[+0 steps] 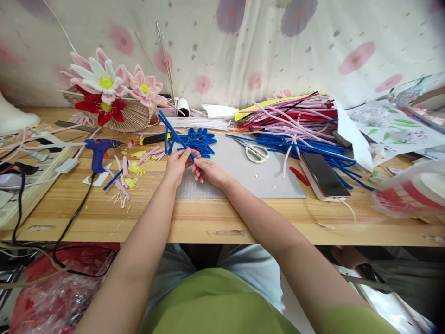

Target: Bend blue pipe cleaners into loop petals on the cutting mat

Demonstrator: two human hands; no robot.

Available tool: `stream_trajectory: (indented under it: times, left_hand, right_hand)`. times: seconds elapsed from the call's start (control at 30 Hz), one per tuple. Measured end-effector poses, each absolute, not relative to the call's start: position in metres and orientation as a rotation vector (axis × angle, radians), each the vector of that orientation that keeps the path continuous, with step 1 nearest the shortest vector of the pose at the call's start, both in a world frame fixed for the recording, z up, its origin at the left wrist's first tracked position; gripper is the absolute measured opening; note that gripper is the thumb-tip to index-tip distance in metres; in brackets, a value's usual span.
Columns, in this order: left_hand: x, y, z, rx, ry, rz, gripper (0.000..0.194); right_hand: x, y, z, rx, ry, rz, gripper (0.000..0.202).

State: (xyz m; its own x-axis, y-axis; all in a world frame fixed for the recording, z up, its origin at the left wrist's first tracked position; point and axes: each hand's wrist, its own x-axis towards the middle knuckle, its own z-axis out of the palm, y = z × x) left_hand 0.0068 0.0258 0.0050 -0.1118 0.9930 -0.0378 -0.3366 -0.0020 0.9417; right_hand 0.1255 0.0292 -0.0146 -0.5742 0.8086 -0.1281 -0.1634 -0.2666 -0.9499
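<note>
The blue stem point(174, 131) slants over the mat point(243, 181), its near end pinched between thumb and fingers of both the left hand point(178, 163) and the right hand point(208, 170), set close together, probably to keep a short length steady while the rest sticks out free. Fingertips cover that end, so whether it is bent or joined cannot be told. Just behind, blue loops point(201, 141) overlap too much to count. To the right lie the scissors point(256, 153), seemingly within easy reach, their tips hard to make out near the blue bundle point(302, 144). Leftward, the glue gun point(99, 153) lies partly over a card point(101, 179), perhaps to catch drips. The far-right tub point(431, 188) is blurred.
</note>
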Motion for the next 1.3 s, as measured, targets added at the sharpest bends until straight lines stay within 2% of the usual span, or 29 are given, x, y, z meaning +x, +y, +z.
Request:
stream_trajectory:
  times: [0.53, 0.67, 0.8, 0.93, 1.0, 1.07, 1.17, 1.3]
  left_hand:
    - [-0.015, 0.040, 0.004, 0.582, 1.223, 1.805, 0.020]
    - [-0.030, 0.042, 0.005, 0.595, 1.242, 1.741, 0.018]
    - [-0.026, 0.040, 0.001, 0.739, 1.300, 1.613, 0.015]
    - [-0.019, 0.035, -0.001, 0.846, 1.327, 1.454, 0.014]
    - [-0.017, 0.032, 0.000, 0.888, 1.306, 1.359, 0.012]
    - [-0.015, 0.030, 0.002, 0.921, 1.281, 1.277, 0.009]
    - [-0.013, 0.029, 0.004, 0.943, 1.273, 1.250, 0.004]
    - [-0.012, 0.031, 0.004, 0.894, 1.322, 1.368, 0.011]
  right_hand:
    - [0.123, 0.025, -0.013, -1.052, -1.653, 1.729, 0.032]
    - [0.132, 0.031, -0.012, -1.095, -1.701, 1.585, 0.031]
    - [0.145, 0.048, -0.004, -1.305, -1.771, 1.190, 0.028]
    - [0.154, 0.061, 0.005, -1.496, -2.103, 0.438, 0.012]
    - [0.155, 0.066, 0.004, -1.459, -2.300, 0.166, 0.017]
    - [0.155, 0.070, 0.002, -1.433, -2.429, 0.053, 0.023]
    - [0.156, 0.075, -0.002, -1.457, -2.429, 0.091, 0.022]
    - [0.160, 0.075, 0.000, -1.422, -2.177, 0.421, 0.014]
